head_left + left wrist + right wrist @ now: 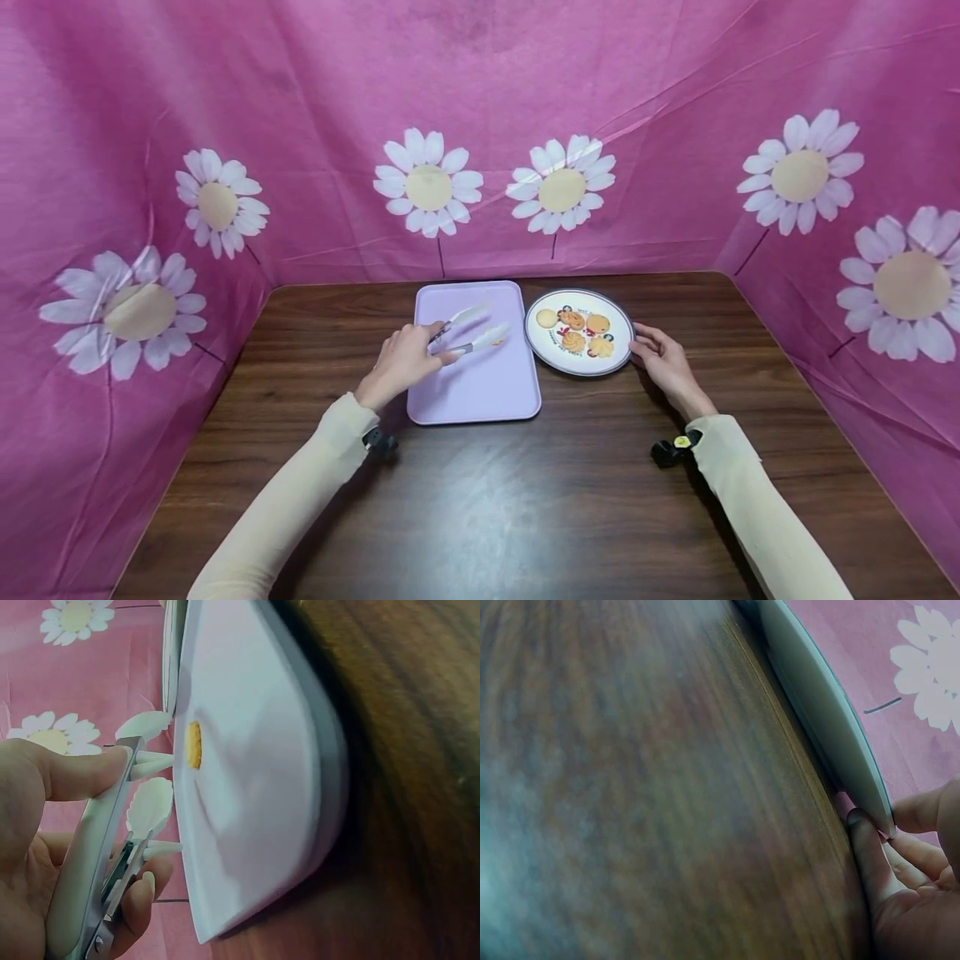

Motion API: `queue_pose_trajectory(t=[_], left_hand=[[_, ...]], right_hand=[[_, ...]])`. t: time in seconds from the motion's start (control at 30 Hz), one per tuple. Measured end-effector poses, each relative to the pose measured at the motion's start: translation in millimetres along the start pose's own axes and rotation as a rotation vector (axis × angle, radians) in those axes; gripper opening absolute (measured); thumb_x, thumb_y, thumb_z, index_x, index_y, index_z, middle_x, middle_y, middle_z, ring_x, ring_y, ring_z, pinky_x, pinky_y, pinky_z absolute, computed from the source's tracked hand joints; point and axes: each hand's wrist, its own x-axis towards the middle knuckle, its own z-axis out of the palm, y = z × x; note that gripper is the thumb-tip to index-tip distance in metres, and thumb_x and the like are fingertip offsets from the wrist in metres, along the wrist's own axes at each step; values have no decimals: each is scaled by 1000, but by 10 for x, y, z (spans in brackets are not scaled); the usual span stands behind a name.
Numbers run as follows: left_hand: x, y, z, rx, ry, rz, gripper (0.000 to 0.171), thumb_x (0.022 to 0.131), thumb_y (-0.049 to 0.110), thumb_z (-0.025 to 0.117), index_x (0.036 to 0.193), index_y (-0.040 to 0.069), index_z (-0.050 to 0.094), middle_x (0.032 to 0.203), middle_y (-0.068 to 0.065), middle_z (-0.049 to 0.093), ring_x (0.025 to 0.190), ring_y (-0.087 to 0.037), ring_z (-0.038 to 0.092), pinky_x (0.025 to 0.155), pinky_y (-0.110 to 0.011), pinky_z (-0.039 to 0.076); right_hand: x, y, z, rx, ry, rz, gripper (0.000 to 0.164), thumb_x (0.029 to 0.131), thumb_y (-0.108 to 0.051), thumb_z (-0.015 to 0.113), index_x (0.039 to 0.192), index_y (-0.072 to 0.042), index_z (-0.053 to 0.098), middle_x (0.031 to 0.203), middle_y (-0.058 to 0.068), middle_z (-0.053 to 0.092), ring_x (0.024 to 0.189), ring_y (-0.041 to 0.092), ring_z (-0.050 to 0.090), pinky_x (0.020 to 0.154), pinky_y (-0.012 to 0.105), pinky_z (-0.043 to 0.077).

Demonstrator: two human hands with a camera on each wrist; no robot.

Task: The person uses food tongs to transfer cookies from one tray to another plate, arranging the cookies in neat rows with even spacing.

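Note:
My left hand [407,357] grips a pair of tongs [467,346] with white tips, held spread apart over a lavender tray [480,396]. In the left wrist view, thumb and fingers lie on opposite arms of the tongs [88,855]. A small golden cookie [195,745] lies on the tray, apart from the tips; the head view shows only a sliver of it. To the tray's right, my right hand [666,367] pinches the rim of a white plate [555,354] with a dark edge. Several cookies [573,342] sit on that plate. Seen from the right wrist, fingers reach under the plate's edge [829,712].
A dark wooden table [480,500] carries the tray and plate, which sit side by side towards its far edge. Pink cloth [480,75] printed with large daisies hangs behind and along both sides.

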Motion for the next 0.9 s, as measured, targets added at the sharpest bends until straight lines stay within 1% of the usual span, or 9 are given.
queue_pose_trajectory(t=[0.07, 0.13, 0.27, 0.37, 0.6, 0.7, 0.9], left_hand=[[-22, 0, 2, 0, -13, 3, 40, 90, 44, 78, 114, 13, 71, 67, 1, 37, 66, -25, 52, 54, -38, 38], [-39, 0, 9, 12, -24, 0, 41, 90, 45, 78, 115, 12, 71, 66, 1, 37, 65, -24, 51, 56, -37, 37], [-65, 0, 19, 26, -46, -16, 51, 90, 45, 78, 129, 13, 70, 67, 2, 34, 64, -22, 46, 56, -37, 35], [-78, -3, 23, 27, -48, -23, 55, 91, 45, 78, 134, 12, 69, 67, 2, 32, 63, -21, 44, 54, -37, 34], [-102, -22, 43, 23, -52, -18, 48, 90, 43, 79, 126, 12, 72, 66, 2, 32, 60, -19, 39, 51, -36, 30], [-105, -35, 63, 27, -52, -21, 51, 90, 42, 78, 132, 13, 72, 66, 1, 34, 60, -19, 42, 52, -36, 32], [-109, -51, 93, 32, -36, -27, 54, 91, 43, 78, 137, 15, 70, 70, -4, 51, 62, -21, 47, 52, -35, 33]], right_hand=[[0, -6, -3, -5, 0, 7, 55, 110, -19, 50, 160, -2, 36, 151, 32, 50, 102, -17, 55, 90, 7, 50], [-1, -10, -4, -8, -1, 9, 55, 110, -19, 50, 160, -2, 36, 152, 31, 50, 102, -17, 55, 90, 7, 50], [1, -9, -2, 4, 1, 4, 54, 110, -17, 50, 160, 0, 36, 151, 32, 50, 102, -17, 55, 90, 7, 50], [3, -8, 0, 16, 2, -6, 54, 110, -15, 50, 159, 1, 36, 151, 34, 48, 102, -17, 56, 90, 7, 51], [-1, -27, -4, 1, 3, 6, 54, 110, -17, 50, 160, 0, 36, 152, 32, 49, 102, -17, 55, 89, 6, 50], [-1, -23, -10, -11, 1, 11, 55, 110, -18, 50, 160, -1, 36, 152, 32, 49, 102, -17, 55, 89, 6, 51], [-5, -12, -8, -11, 1, 7, 54, 110, -18, 50, 160, 0, 36, 151, 33, 50, 102, -17, 55, 89, 7, 50]])
